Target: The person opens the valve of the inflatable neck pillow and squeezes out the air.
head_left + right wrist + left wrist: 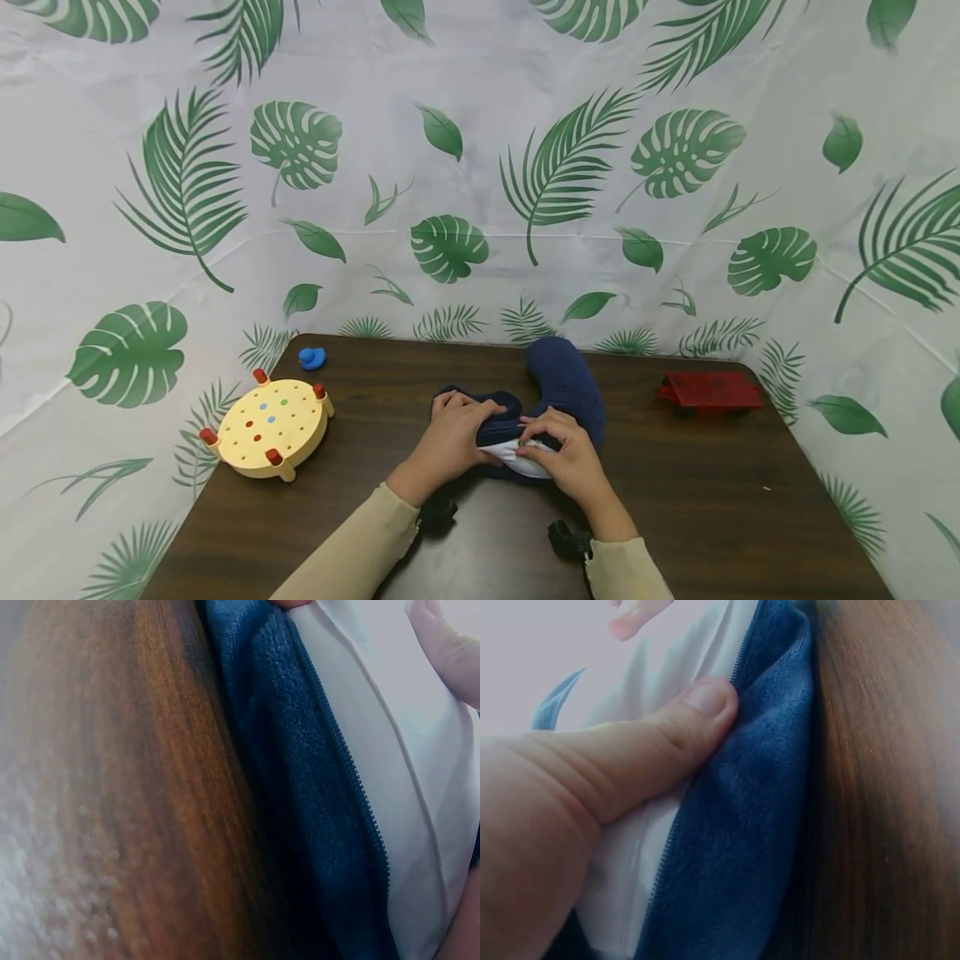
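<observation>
A navy plush neck pillow lies on the dark wood table, its zipper undone along the near side. White inner lining shows through the gap. My left hand grips the left part of the pillow, fingers over the top. In the left wrist view its thumb presses across the white lining to the zipper edge. With curled fingers, my right hand holds the pillow at the right of the opening. Its fingertips are partly hidden in the right wrist view.
A yellow round pegboard toy with red-tipped legs sits at the left edge of the table. Behind it is a blue rubber duck. A red translucent object lies far right. A leaf-print curtain hangs behind.
</observation>
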Demonstrator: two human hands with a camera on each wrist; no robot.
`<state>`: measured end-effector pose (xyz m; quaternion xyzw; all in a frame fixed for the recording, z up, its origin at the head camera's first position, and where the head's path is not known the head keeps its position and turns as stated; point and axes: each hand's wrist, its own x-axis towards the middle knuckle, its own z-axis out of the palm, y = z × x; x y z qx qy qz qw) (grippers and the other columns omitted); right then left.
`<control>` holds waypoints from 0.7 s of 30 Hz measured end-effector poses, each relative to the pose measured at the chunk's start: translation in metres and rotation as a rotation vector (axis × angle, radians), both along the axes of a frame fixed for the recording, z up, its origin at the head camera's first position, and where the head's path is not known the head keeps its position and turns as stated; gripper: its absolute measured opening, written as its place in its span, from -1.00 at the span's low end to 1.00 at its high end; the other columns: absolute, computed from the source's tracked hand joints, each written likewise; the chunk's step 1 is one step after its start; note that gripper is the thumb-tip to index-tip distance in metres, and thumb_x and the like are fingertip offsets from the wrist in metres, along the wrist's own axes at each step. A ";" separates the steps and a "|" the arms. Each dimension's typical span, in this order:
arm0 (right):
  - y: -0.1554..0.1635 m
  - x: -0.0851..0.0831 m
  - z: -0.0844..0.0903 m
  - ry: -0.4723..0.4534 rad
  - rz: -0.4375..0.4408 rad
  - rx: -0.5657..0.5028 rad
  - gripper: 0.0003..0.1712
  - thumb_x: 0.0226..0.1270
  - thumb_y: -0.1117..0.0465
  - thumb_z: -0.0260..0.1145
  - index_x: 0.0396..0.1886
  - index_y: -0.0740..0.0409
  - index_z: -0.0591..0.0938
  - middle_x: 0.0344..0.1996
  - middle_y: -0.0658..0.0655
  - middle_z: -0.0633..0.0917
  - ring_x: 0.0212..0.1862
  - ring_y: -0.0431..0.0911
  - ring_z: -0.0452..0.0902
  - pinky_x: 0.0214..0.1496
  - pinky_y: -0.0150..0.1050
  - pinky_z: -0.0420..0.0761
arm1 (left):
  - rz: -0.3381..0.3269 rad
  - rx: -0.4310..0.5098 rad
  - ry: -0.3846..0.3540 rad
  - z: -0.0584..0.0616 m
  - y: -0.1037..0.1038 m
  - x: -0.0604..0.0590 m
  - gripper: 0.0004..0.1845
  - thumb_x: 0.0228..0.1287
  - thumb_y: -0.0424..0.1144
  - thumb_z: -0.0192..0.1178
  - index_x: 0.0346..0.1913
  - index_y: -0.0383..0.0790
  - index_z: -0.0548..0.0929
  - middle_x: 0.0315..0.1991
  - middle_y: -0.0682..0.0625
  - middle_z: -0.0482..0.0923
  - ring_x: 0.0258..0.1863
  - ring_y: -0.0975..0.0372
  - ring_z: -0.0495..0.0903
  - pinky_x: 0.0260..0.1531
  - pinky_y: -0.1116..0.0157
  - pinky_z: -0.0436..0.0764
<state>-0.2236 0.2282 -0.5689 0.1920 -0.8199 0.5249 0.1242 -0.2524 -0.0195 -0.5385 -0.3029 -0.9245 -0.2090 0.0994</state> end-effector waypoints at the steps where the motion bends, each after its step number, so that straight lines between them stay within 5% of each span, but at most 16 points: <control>1: 0.000 0.000 0.000 -0.004 0.000 -0.001 -0.75 0.16 0.22 0.72 -0.30 -0.23 0.83 0.06 -0.01 0.89 0.38 0.21 0.60 0.57 -0.47 0.20 | 0.001 -0.002 -0.001 0.000 0.000 0.000 -0.12 -0.09 0.24 0.73 0.37 0.18 0.67 0.24 0.10 0.80 0.10 0.14 0.59 0.45 -0.18 0.28; 21: 0.002 -0.001 0.002 -0.019 0.026 0.024 -0.74 0.20 0.12 0.71 -0.19 -0.26 0.81 0.13 -0.05 0.86 0.41 0.19 0.61 0.64 -0.44 0.15 | 0.004 0.021 -0.041 -0.001 0.001 0.000 -0.22 0.02 0.13 0.72 0.36 0.18 0.68 0.15 0.16 0.83 0.05 0.15 0.57 0.48 -0.15 0.25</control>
